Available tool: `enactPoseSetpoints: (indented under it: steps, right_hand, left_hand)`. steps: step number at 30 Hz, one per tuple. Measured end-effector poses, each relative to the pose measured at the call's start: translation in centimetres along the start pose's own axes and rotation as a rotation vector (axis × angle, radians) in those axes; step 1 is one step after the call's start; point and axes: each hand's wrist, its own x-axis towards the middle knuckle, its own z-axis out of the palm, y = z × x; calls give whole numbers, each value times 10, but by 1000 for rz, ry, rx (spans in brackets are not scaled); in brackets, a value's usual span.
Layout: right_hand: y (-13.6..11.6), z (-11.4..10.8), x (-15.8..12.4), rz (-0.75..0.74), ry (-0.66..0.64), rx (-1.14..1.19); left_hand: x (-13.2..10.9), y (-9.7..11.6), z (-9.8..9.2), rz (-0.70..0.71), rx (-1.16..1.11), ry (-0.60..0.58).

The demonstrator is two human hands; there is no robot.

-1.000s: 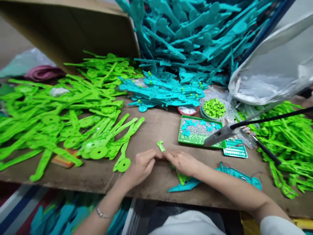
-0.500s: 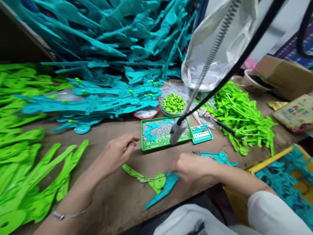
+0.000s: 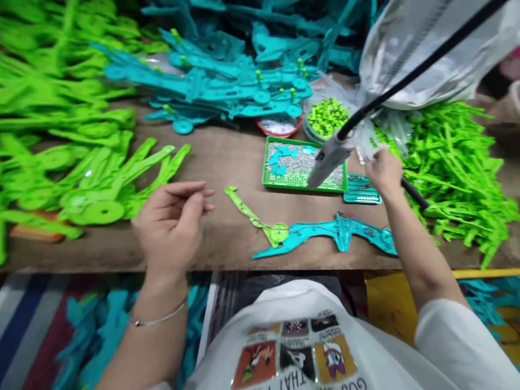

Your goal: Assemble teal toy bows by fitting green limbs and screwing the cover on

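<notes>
A blue bow-shaped plastic part (image 3: 312, 230) with thin wires lies flat near the table's front edge. A green plastic limb (image 3: 247, 213) with a round end rests against its left tip. Left of these, my left hand (image 3: 174, 222) hovers over the table with fingers loosely apart and nothing visible in them. My right hand (image 3: 384, 168) reaches beyond the small blue tray (image 3: 363, 198), beside clear plastic wrap and a tool with a black handle (image 3: 414, 193). Its fingers are curled and partly hidden, so what they touch cannot be made out.
A grey cylindrical tool (image 3: 329, 160) hangs on a black cord above the green tray (image 3: 304, 188) of small metal pieces. Behind stands a bowl of small green parts (image 3: 328, 116). Green limbs (image 3: 459, 179) are heaped right, more green parts (image 3: 97, 179) left, blue frames (image 3: 227, 89) behind.
My right hand has left the blue part and moved up and right to the small tray and green heap. The left hand's fingers have spread. The view has tilted down.
</notes>
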Motion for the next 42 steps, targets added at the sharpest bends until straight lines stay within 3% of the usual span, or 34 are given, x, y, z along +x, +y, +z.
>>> enactPoseSetpoints:
  steps: [2,5,7,9,11,14,16,19,20,23,25,33,42]
  right_hand:
    - [-17,-34,-16,22,69,-103]
    - [-63,-97,-62,-215,201,-370]
    - [-100,-128,-99,-392,85,-231]
    - [-136,-138,-127,-453,-238,120]
    - [-163,-127,-139,-484,-465,415]
    - [-183,-82,-134,-449,-541,663]
    - [-185,-47,-125,-355,-551,791]
    - [-175,-3,-121,-224,-563,881]
    - [-171,10,-123,-183,-567,868]
    - [-159,40,-137,-114,-587,788]
    - [-154,54,-147,-101,-598,739]
    - [-154,71,-162,-101,-534,648]
    - [-156,71,-168,-328,-566,555]
  left_hand:
    - [-17,-4,-4,-2,60,26]
    - [-53,1,6,114,152,-201]
    - [-77,14,20,257,128,-454]
    - [-95,29,34,399,97,-683]
    - [-106,40,42,464,60,-810]
    - [-105,38,34,315,9,-803]
    - [-93,22,19,74,-46,-678]
    - [-64,-17,-2,-252,-224,-263]
    - [-55,-31,-5,-317,-280,-191]
    - [-37,-65,-2,-428,-344,-204]
    - [-36,-76,6,-455,-357,-255]
    - [-51,-81,27,-513,-381,-344]
    - [-47,-86,29,-519,-365,-330]
